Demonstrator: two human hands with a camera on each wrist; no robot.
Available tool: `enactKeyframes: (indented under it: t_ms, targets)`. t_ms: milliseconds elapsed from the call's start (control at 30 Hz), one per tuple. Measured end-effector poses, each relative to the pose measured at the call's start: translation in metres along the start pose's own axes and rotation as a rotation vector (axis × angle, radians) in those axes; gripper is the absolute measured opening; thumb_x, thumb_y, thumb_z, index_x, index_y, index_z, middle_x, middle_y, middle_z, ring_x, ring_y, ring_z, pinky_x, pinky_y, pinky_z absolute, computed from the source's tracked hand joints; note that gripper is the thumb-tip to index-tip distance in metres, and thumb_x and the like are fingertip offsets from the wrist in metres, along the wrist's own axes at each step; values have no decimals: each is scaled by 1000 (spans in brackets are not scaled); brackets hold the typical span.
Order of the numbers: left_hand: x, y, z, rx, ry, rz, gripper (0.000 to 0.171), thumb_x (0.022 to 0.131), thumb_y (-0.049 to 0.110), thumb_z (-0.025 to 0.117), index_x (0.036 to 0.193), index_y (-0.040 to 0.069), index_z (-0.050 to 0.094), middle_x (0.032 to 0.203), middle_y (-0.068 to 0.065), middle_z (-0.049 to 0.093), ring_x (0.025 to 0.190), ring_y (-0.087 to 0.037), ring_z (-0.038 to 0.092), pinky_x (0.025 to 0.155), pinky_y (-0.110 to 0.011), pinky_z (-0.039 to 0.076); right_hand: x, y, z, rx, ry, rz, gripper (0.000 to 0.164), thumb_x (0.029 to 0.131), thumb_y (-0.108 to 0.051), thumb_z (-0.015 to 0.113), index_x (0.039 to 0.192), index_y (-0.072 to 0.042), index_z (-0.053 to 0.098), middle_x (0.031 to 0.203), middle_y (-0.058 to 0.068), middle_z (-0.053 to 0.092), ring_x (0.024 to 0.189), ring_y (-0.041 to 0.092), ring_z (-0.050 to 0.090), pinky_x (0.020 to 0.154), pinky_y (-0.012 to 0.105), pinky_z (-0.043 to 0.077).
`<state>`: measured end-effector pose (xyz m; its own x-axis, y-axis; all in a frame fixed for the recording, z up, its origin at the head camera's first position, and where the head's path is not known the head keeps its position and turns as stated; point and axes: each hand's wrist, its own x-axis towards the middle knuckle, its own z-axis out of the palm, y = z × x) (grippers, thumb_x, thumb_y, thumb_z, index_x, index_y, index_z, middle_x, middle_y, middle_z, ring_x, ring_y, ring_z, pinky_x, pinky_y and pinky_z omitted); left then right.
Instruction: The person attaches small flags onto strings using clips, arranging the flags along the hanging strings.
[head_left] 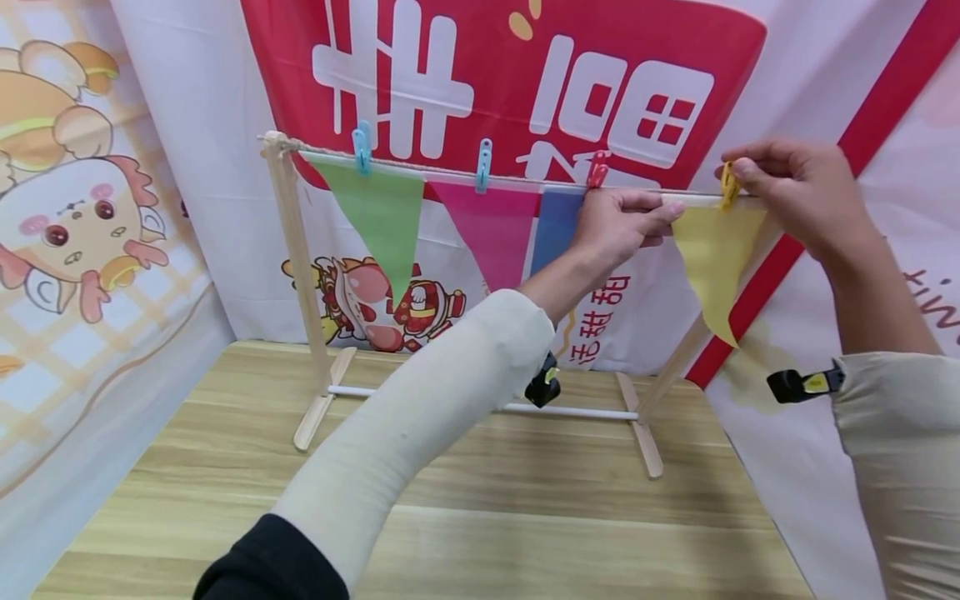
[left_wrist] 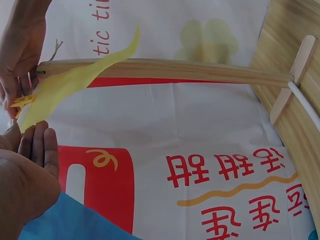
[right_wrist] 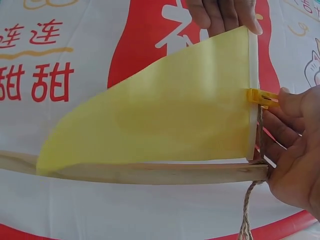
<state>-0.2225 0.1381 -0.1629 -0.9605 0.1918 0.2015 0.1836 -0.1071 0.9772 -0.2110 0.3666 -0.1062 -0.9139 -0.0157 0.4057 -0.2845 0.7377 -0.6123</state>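
Observation:
A yellow pennant [head_left: 712, 250] hangs from a string at the right end of a wooden stand. My right hand [head_left: 806, 196] pinches a yellow clothespin [right_wrist: 262, 97], whose jaws sit over the pennant's white top edge and the string. With thumb and fingertips my left hand [head_left: 618, 225] pinches the pennant's upper left corner. Left of it hang a green pennant [head_left: 382, 212], a pink pennant [head_left: 495, 225] and a blue pennant [head_left: 555, 221], partly hidden by the left hand. Two blue clothespins [head_left: 483, 165] and a red clothespin [head_left: 597, 169] are clipped along their top edge.
The stand has a left post [head_left: 296, 258], a right post [head_left: 675, 367], flat wooden feet [head_left: 641, 437] and a white crossbar [head_left: 577, 412] low between them. It stands on a wood-grain table [head_left: 525, 533]. Printed cloth [head_left: 225, 167] hangs close behind and at both sides.

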Motion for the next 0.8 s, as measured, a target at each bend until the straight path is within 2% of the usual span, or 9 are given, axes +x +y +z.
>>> enactKeyframes:
  t_ms: [167,333,567,667,800]
  targets:
    - [0,1,-4,17,-19,-7,32,100,18,88,130,9,85,114,-2,88,90,-12,85,81,-21,69,-1,1,-2,-30,-7,16,50,114,-45,63,158,-22,68,136,-18,70,113,2,56,82,1,53]
    - [-2,1,-7,26,-38,-25,28,101,17,87,126,6,85,110,-5,88,89,-15,86,78,-22,70,-2,0,-3,-24,-6,41,50,113,-46,64,158,-24,67,142,-13,71,114,0,55,81,1,54]
    - [-5,-2,-12,9,-37,-28,25,101,16,86,123,4,86,106,-7,88,91,-17,87,77,-23,70,-2,-2,-1,-50,-8,61,53,112,-48,64,160,-26,65,161,2,64,114,-3,54,79,2,54]
    - [-5,-2,-14,3,-44,-24,24,101,15,86,122,3,86,106,-9,88,92,-19,87,77,-24,70,-3,-4,0,-52,19,72,54,112,-48,65,162,-26,64,164,4,63,112,-5,55,78,1,53]
    - [-4,-1,-16,-12,-54,-14,23,102,14,85,122,1,85,107,-11,88,93,-21,87,78,-26,71,-4,-7,0,-32,69,89,53,111,-46,67,161,-27,64,165,0,63,112,-8,57,80,0,52]
